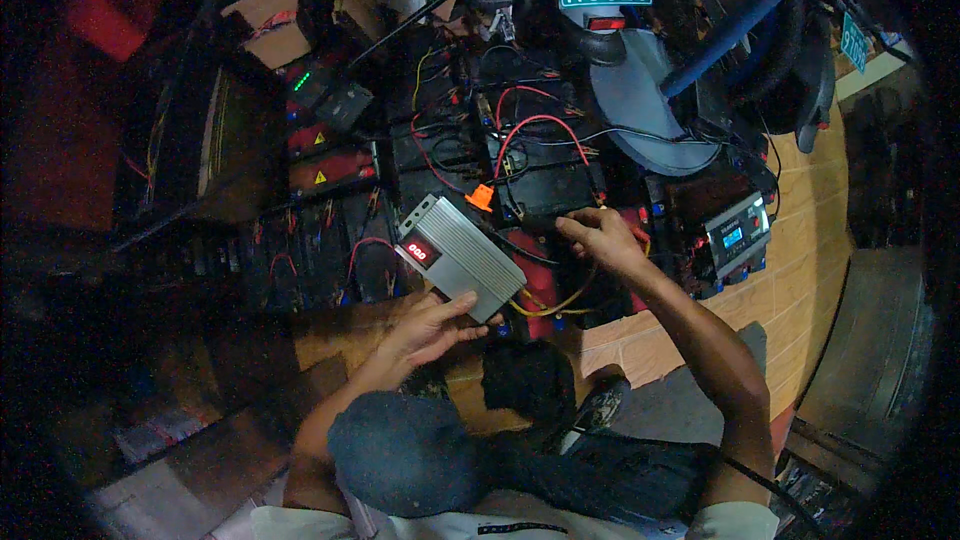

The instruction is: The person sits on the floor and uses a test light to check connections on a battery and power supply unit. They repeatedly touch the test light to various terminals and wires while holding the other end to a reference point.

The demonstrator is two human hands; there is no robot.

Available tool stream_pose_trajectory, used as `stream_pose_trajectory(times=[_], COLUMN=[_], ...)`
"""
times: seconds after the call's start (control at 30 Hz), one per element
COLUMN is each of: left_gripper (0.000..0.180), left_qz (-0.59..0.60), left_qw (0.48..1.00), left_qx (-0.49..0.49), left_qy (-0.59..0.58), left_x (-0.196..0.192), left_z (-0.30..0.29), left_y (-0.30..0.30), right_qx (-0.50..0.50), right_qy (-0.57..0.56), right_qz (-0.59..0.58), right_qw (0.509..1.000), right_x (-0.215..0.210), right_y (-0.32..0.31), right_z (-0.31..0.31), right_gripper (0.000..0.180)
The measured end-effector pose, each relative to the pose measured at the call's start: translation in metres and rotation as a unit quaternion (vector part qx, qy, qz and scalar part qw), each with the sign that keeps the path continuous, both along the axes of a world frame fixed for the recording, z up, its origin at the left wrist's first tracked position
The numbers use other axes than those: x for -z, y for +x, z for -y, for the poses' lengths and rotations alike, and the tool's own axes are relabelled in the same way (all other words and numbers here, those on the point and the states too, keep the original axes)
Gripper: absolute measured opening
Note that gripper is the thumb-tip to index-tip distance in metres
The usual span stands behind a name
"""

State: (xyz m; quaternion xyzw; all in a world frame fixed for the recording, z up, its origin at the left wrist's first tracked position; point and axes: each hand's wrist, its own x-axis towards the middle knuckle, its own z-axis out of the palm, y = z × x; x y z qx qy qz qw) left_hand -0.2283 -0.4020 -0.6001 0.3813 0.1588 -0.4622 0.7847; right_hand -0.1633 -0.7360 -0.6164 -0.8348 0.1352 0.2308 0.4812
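Note:
My left hand (430, 328) grips the lower end of a silver finned metal box (465, 265), thumb on top and fingers beneath. A small red lit display (417, 251) glows at the box's left end. An orange connector (480, 198) sits by its upper edge, with red and black wires near it. Yellow and red wires (560, 308) loop out from its lower right end. My right hand (600, 238) is closed in a pinch over the dark batteries (555, 190), close to a black cable. What its fingertips hold is too dark to make out.
Rows of black batteries with clips and thin wires spread beyond my hands. A grey meter with a blue screen (738, 238) stands at the right. A scooter's grey mudguard (650, 105) hangs over the batteries. A cardboard box (268, 25) lies far left.

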Motion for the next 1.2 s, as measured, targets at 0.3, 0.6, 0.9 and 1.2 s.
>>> stream_pose_trajectory(times=[0.3,0.6,0.9,1.2], left_gripper=[0.054,0.064,0.052,0.052], left_qz=[0.001,0.026,-0.011,0.022], left_qw=[0.999,0.993,0.997,0.997], left_qx=[0.009,0.025,-0.005,-0.021], left_qy=[0.033,0.108,0.076,0.075], left_x=[-0.002,-0.012,0.02,0.02], left_z=[0.01,0.012,-0.003,0.002], left_y=[0.001,-0.003,-0.003,-0.004], right_qx=[-0.027,-0.069,0.149,0.141], right_qy=[-0.027,-0.139,-0.364,-0.413], right_qz=[0.119,0.367,0.354,0.344], right_qw=[0.992,0.917,0.849,0.832], right_x=[-0.03,-0.07,-0.085,-0.052], right_y=[-0.014,-0.054,-0.086,-0.11], right_z=[0.0,0.018,0.175,0.267], right_gripper=[0.06,0.036,0.027,0.032])
